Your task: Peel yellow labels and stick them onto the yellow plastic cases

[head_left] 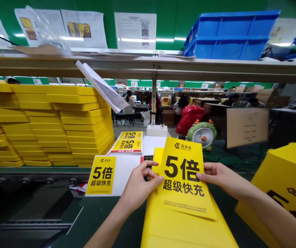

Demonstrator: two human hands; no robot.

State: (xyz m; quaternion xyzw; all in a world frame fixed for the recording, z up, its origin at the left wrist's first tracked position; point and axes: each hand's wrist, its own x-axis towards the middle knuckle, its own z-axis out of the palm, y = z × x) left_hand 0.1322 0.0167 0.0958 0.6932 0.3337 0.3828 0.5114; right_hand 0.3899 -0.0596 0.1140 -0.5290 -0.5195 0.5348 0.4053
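Note:
A yellow sticker [185,193] with black Chinese print and a large 5 is held over a yellow box [189,232]. My left hand [146,181] pinches its left edge, and the fingertips of my right hand [216,175] grip its right edge. The lower edge of the sticker hangs over the box's top face; I cannot tell how much of it touches. Left of my left hand lies a white backing sheet [127,175] bearing another yellow sticker [101,175]. Behind it sits a stack of printed sticker sheets [127,142].
Stacked yellow boxes [80,127] form a wall at the left. At the right stands a large yellow printed box [279,186]. A green fan [202,136] and a white power strip [157,130] are behind the work. Overhead, a shelf [127,67] carries blue crates [230,36].

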